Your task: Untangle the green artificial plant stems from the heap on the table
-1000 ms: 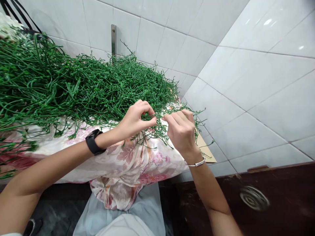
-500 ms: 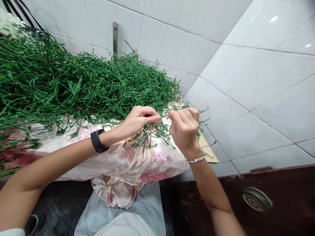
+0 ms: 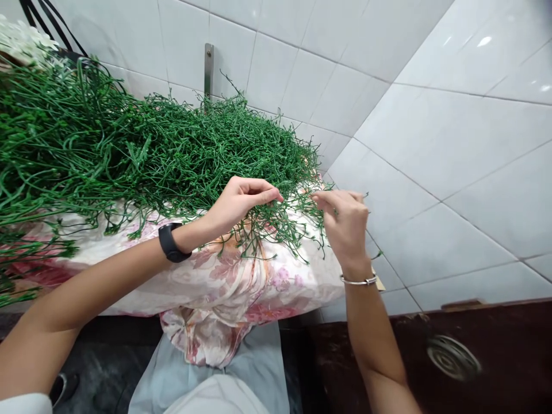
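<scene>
My left hand (image 3: 250, 195) is closed in a pinch, thumb against forefinger, over a small bunch of branching green stems (image 3: 282, 227) on the floral cloth. The thin stem between its fingertips is mostly hidden. To its right, with a gap between them, my right hand (image 3: 345, 221) also pinches, knuckles up. What lies in its fingertips is too small to make out. Behind both hands a long, thick heap of green artificial-looking stems (image 3: 172, 144) with small knobby tips spreads leftward.
A pink and white floral cloth (image 3: 302, 282) covers the surface beneath the stems and hangs over my lap. Tiled walls (image 3: 440, 144) meet at the back right. A metal strip (image 3: 209, 72) stands against the wall. White flowers (image 3: 26, 43) lie at far left; a dark brown surface (image 3: 388, 356) is lower right.
My right hand has moved to the right, away from the left, widening the gap between their fingertips. My left hand stays pinched in nearly the same place. The view has shifted slightly.
</scene>
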### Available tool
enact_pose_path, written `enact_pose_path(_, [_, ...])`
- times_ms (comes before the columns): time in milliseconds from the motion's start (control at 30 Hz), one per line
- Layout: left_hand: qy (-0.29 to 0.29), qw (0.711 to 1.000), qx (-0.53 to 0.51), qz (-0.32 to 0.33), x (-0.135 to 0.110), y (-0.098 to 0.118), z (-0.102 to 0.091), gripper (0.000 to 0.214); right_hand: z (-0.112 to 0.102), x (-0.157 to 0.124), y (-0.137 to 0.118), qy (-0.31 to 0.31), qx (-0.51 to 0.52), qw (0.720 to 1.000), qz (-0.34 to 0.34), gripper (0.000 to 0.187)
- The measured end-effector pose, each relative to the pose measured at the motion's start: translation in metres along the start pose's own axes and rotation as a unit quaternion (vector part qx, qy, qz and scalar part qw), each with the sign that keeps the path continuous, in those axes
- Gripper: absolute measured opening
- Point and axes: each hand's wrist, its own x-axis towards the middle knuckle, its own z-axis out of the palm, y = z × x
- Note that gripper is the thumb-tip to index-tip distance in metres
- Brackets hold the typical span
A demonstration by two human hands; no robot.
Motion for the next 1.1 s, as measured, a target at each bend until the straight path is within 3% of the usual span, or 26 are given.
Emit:
enact_pose_path(67, [-0.007,1.0,-0.017,-0.002,0.002,-0.002,0.001,0.023,0.002,-0.002,-0.005,-0.058,0.008,0.998,-0.003,0.022])
enact_pose_path(167, [-0.013,0.999,-0.034,-0.006,0.003,-0.005,0.001,0.025,0.0,-0.002,-0.013,-0.092,0.041,0.995,-0.013,0.025])
enact_pose_path(300, [-0.017,1.0,-0.021,-0.006,0.001,-0.004,0.001,0.027,-0.01,0.001,-0.028,-0.074,0.091,0.992,-0.041,0.027])
enact_pose_path(433, [-0.014,1.0,-0.01,0.007,0.0,-0.002,0.003,0.024,-0.013,0.001,-0.042,-0.095,0.106,0.985,-0.094,0.026])
enact_pose_path(567, [-0.024,0.999,-0.022,0.01,-0.002,-0.001,0.005,0.023,-0.006,0.002,-0.045,-0.075,0.067,0.987,-0.126,0.017])
enact_pose_path(900, [0.007,1.0,-0.029,0.008,-0.004,0.0,0.007,0.018,0.01,0.001,-0.047,-0.096,0.117,0.977,-0.151,0.01])
enact_pose_path(1100, [0.043,0.999,0.01,0.026,-0.005,0.0,0.008,0.018,0.018,-0.001,-0.047,-0.094,0.048,0.978,-0.18,0.015])
